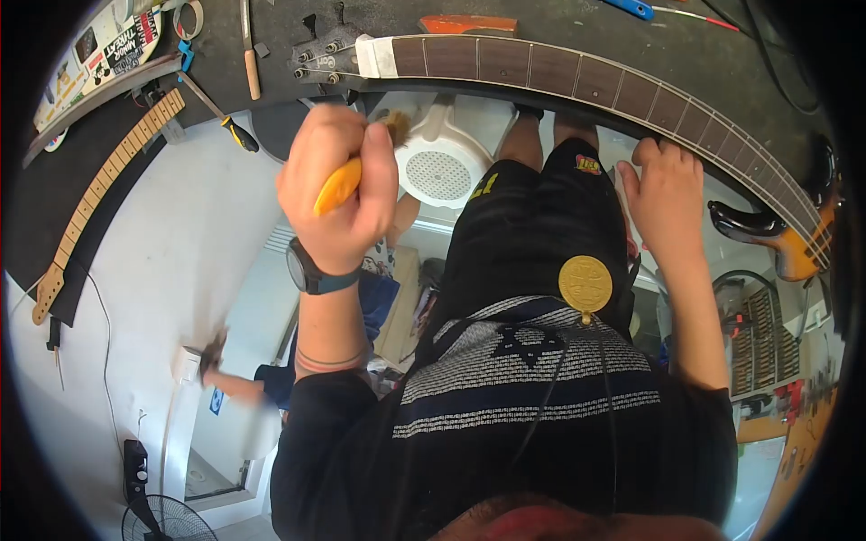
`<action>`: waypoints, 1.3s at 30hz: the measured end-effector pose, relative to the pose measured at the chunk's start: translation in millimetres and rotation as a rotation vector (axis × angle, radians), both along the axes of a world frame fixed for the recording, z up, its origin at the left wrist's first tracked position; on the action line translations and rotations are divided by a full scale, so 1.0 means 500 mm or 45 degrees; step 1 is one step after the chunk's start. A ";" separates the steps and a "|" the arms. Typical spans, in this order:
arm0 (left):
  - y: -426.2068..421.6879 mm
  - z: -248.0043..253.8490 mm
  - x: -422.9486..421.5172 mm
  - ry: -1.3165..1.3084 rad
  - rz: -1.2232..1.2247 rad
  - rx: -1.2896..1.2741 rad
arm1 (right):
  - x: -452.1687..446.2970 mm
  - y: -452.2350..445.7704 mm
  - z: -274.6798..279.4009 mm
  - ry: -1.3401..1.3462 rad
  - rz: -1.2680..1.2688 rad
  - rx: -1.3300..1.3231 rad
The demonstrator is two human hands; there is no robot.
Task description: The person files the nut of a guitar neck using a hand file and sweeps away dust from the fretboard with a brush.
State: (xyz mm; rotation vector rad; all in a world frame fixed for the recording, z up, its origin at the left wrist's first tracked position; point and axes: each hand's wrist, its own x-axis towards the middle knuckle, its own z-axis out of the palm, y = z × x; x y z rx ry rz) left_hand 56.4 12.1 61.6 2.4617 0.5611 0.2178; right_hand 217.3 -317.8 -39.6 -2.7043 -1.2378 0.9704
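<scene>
My left hand (334, 180) is closed around a brush with a yellow-orange handle (337, 187); its bristles (395, 129) stick out beyond my thumb, just below the bass headstock (327, 65). White tape (376, 57) covers the neck by the nut. The dark fretboard (550, 71) curves right across the wide view towards the sunburst body (801, 251), with strings running along it. My right hand (667, 194) rests its fingertips at the lower edge of the neck, thumb apart and nothing held.
A loose maple neck (104, 185) lies at the left. Near it are a screwdriver (239, 132), a wooden-handled tool (252, 74) and a tape roll (188, 18). An orange-red piece (468, 24) sits behind the neck. Another person's arm (236, 386) shows at lower left, by a fan (167, 521).
</scene>
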 end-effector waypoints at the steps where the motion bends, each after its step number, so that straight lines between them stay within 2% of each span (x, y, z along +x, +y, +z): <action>1: -0.008 0.004 -0.012 0.015 0.057 -0.063 | -0.004 0.002 0.000 -0.016 -0.010 -0.001; 6: 0.009 -0.030 -0.037 0.009 0.261 -0.234 | -0.016 0.005 -0.007 -0.028 -0.078 -0.014; 10: 0.003 -0.068 -0.024 0.124 0.463 -0.198 | -0.014 -0.005 -0.010 -0.015 -0.076 0.046; 19: 0.004 -0.119 0.011 0.189 0.588 -0.183 | 0.010 -0.024 -0.010 0.140 -0.107 0.159; 22: -0.006 -0.119 0.043 0.278 0.715 -0.280 | 0.012 -0.029 -0.012 0.185 -0.108 0.148; 31: 0.018 -0.122 0.060 0.303 0.786 -0.256 | 0.021 -0.030 -0.008 0.252 -0.111 0.112; 39: 0.036 -0.113 0.057 0.247 0.867 -0.488 | 0.020 -0.025 -0.002 0.282 -0.149 0.104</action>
